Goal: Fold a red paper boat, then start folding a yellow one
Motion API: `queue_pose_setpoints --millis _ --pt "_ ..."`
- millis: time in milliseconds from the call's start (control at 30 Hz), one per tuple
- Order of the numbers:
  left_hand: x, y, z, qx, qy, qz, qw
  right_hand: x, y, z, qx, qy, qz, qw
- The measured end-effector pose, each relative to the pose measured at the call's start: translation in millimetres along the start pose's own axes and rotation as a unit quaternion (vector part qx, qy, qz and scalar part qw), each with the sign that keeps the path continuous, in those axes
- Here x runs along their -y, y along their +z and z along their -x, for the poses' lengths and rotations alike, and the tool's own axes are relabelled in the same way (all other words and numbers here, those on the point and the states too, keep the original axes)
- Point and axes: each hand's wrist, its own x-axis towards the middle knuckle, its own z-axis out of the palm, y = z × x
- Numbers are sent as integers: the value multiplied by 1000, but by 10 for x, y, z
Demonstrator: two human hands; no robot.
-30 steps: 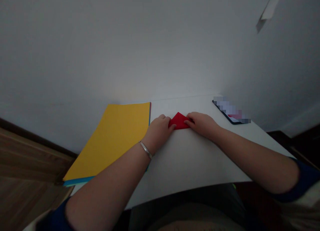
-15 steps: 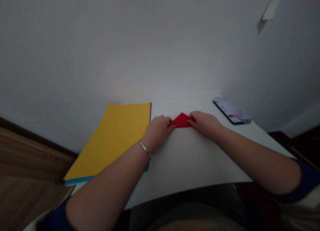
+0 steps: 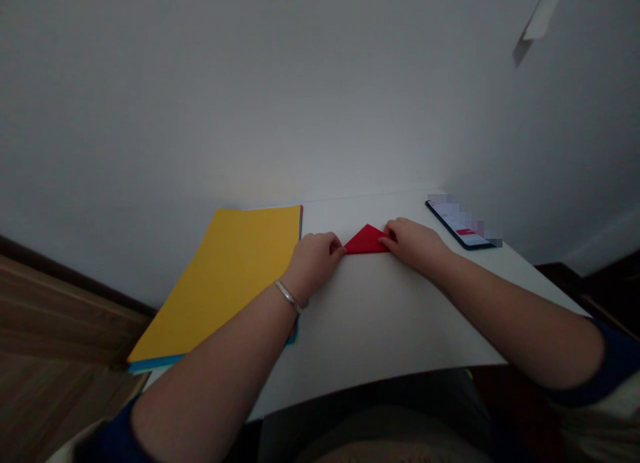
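Red folded paper (image 3: 367, 241), smooth and matte, low wide triangle, peak toward 12 o'clock, straight long edge toward 6. Lies on white tabletop (image 3: 390, 323), mid-table, between both hands. Clock centred on this paper.

Writing: phone (image 3: 456, 228) between 2 and 3 o'clock has a lit screen with a red patch; part is covered by pixel blocks, so text can't be read. Faint marks at the bottom edge, 6 o'clock, too dim to read.

Materials: yellow sheet (image 3: 220, 276), flat, plain, tops a paper stack between 8 and 9 o'clock; blue shows under its near edge, thin red along its far right edge. Brown wood-grain panel (image 3: 55, 369) farther out, same direction. Wall (image 3: 320, 103) at 12, pale, plain. White strip (image 3: 543, 19) on it, between 1 and 2.

Fingers: left hand (image 3: 316, 259), at 9, thumb and index nearly closed, pinching the paper's left corner; others curled. Shiny metal bangle (image 3: 289, 296) on that wrist. Right hand (image 3: 413, 241), at 3, thumb over the paper's right end, fingers bent behind, gripping it; fingertips under there partly hidden. Blue cuff (image 3: 620, 356) around 4.
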Motion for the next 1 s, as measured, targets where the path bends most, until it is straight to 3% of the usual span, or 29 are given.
queue_pose_setpoints --millis 200,533,733,1000 --pt "-29 0 8 0 2 -38 999 5 13 2 -2 19 -33 999" --pt "-26 25 18 -7 52 -36 998 22 54 25 -10 8 -202 979" --pt "-29 21 19 -26 62 -31 997 0 67 1 -33 -9 -162 986" --pt "-68 9 20 -23 28 -40 999 -32 125 -33 -51 -19 -146 988"
